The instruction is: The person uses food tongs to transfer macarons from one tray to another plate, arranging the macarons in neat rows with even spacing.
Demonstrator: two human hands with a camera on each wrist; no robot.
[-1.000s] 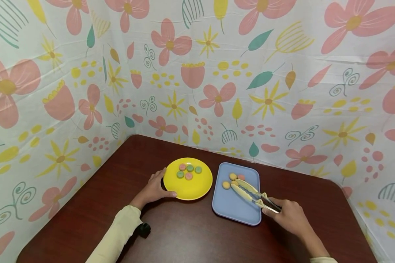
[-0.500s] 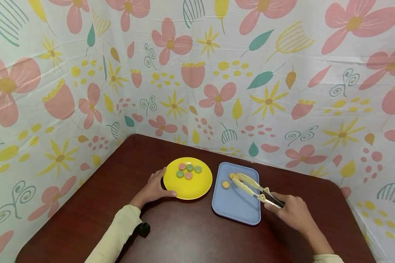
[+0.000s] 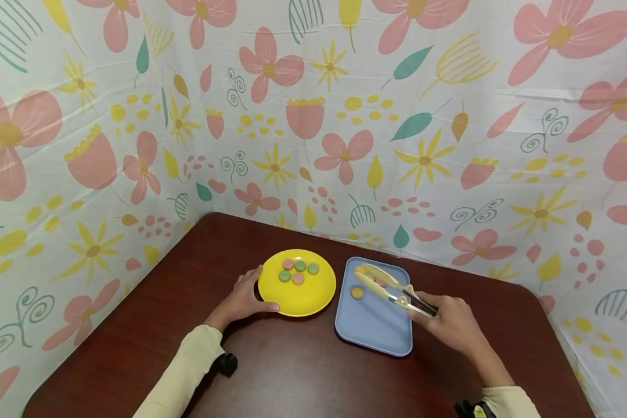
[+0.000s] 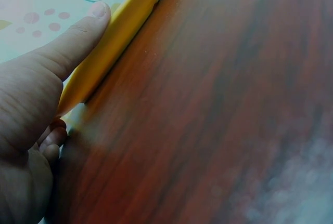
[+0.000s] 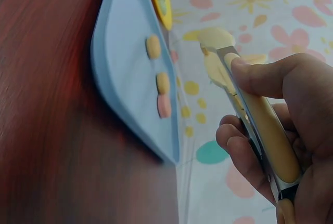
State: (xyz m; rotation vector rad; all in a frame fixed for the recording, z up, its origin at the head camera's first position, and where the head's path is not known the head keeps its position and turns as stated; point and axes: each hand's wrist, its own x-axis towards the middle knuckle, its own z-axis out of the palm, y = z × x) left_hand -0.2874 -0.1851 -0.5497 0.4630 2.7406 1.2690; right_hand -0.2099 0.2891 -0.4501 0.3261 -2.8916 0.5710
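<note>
My left hand (image 3: 244, 300) holds the left rim of a yellow plate (image 3: 300, 305), its thumb lying along the edge (image 4: 106, 47). Pink macarons (image 3: 298, 279) and green macarons (image 3: 313, 268) sit on that plate. In my right hand (image 3: 451, 322) is a pair of cream-tipped tongs (image 5: 263, 130), gripped by the handles. Between the tong tips is a yellow macaron (image 5: 204, 51), mostly covered, raised above the blue tray (image 3: 373, 334). Two yellow macarons (image 5: 153, 47) and a pink macaron (image 5: 164, 106) lie on the tray; the head view has the tongs partly over them.
Both dishes stand side by side on a dark reddish-brown table (image 3: 277, 371), a narrow gap between them. A flower-patterned cloth (image 3: 313, 139) rises behind the table and along its left side. Black straps circle both wrists.
The tongs have closed round a yellow macaron, lifted it off the tray and swung left toward the plate. My left hand and the plate have stayed put.
</note>
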